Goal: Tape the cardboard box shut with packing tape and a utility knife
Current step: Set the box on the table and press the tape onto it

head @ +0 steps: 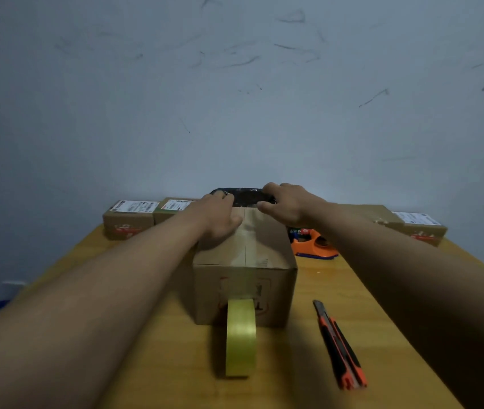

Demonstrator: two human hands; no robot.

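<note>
Matt cardboard box (pixel 267 246), glossy tape roll (pixel 241 338), smooth wooden table (pixel 308 364).

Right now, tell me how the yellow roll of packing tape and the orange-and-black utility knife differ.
The yellow roll of packing tape stands on edge against the cardboard box, its strip running up over the box; the orange-and-black utility knife lies flat, apart from the box. The roll is round and one colour; the knife is long, slim and two-toned. Both rest on the wooden table, untouched by either hand.
</note>
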